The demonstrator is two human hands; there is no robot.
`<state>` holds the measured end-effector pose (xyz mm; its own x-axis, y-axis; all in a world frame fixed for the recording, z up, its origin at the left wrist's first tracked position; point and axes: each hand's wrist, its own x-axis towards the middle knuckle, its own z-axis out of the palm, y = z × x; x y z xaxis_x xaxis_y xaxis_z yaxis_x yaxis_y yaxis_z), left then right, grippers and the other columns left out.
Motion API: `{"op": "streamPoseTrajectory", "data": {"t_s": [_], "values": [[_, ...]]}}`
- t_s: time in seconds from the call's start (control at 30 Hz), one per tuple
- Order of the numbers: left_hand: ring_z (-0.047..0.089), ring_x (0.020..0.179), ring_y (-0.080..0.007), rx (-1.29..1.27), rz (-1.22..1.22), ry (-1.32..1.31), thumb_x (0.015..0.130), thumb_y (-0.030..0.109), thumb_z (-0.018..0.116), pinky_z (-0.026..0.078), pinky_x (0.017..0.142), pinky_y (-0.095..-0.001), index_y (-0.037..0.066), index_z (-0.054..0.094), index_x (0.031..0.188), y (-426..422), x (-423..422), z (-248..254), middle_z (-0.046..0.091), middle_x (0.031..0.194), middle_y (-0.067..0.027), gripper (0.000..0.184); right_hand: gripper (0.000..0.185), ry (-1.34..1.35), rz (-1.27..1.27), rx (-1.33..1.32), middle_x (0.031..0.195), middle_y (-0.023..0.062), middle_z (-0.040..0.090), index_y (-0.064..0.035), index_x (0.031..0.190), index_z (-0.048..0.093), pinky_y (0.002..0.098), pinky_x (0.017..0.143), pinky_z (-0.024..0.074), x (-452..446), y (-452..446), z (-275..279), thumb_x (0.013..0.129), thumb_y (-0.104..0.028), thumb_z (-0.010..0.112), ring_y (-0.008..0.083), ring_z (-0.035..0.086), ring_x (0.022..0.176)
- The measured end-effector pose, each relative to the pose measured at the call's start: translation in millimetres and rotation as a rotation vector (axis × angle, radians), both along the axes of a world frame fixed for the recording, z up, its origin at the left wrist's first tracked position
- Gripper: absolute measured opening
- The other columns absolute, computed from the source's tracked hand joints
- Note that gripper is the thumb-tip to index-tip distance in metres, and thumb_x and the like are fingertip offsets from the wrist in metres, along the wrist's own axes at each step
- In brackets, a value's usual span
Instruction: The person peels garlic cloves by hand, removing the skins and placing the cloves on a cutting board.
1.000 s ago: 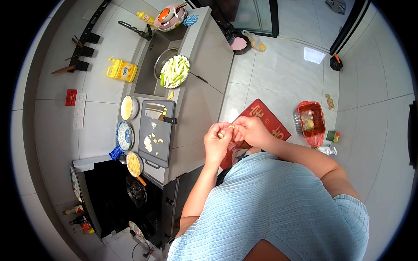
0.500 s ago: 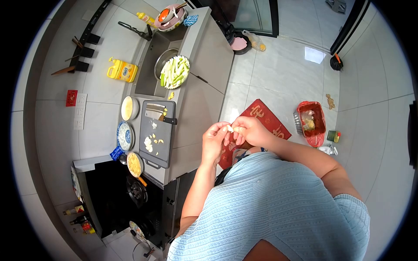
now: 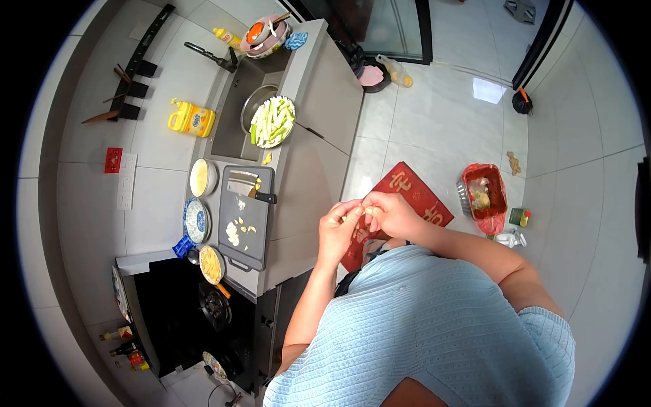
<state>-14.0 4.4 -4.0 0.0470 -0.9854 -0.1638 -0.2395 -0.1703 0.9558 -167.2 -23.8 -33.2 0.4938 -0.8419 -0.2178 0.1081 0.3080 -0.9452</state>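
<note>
2 hands (image 3: 393,216), 1 cutting board (image 3: 261,220), 1 cleaver (image 3: 242,182), 1 yellow jug (image 3: 192,121), 1 red floor mat (image 3: 430,198), 1 blue-patterned cloth (image 3: 296,41) and 3 black wall holders (image 3: 137,89) are in view.

A yellow jug (image 3: 193,120) (handle and all) stands beside the sink (image 3: 232,112).

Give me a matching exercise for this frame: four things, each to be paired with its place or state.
1. Left hand
2. Cleaver
3. Green vegetable strips
4. Red mat

A. On the grey cutting board
B. On the tiled floor
C. Fingers up against the right hand
D. At the sink's edge

Pairs: 1-C, 2-A, 3-D, 4-B
</note>
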Motion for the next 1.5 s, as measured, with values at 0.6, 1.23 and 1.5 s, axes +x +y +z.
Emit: {"op": "streamPoseTrajectory", "data": {"t_s": [0.6, 1.23, 1.5], "values": [[0.051, 0.069, -0.0054, 0.029, 0.02, 0.093, 0.086, 0.001, 0.058, 0.044, 0.061, -0.02, -0.002, 0.06, 0.111, 2.4, 1.0, -6.6, 0.055, 0.082, 0.0002, 0.025, 0.015, -0.129, 0.017, 0.067, 0.078, 0.0056, 0.061, 0.0004, 0.1, 0.056, 0.0233, 0.058, 0.0497, -1.6, -3.2, 7.9, 0.093, -0.011, 0.048, 0.01, 0.058, 0.064], [0.051, 0.063, -0.005, 0.097, 0.029, 0.207, 0.089, 0.003, 0.054, 0.042, 0.056, -0.0176, -0.003, 0.057, 0.112, 4.6, -7.1, 6.3, 0.06, 0.078, -0.0018, 0.024, 0.015, -0.08, 0.017, 0.052, 0.077, 0.0058, 0.061, 0.0027, 0.095, 0.058, 0.024, 0.056, 0.0496, -4.5, -1.1, 4.6, 0.092, -0.009, 0.049, 0.0092, 0.058, 0.063], [0.052, 0.06, -0.0062, 0.149, 0.014, 0.288, 0.092, 0.006, 0.051, 0.039, 0.051, -0.0175, -0.003, 0.056, 0.111, 4.2, -6.3, 8.0, 0.061, 0.078, -0.0035, 0.022, 0.014, -0.06, 0.004, -0.002, 0.077, 0.005, 0.062, 0.0012, 0.092, 0.058, 0.0226, 0.054, 0.0482, -3.1, 0.8, 3.2, 0.091, -0.011, 0.052, 0.0085, 0.057, 0.063]]}}
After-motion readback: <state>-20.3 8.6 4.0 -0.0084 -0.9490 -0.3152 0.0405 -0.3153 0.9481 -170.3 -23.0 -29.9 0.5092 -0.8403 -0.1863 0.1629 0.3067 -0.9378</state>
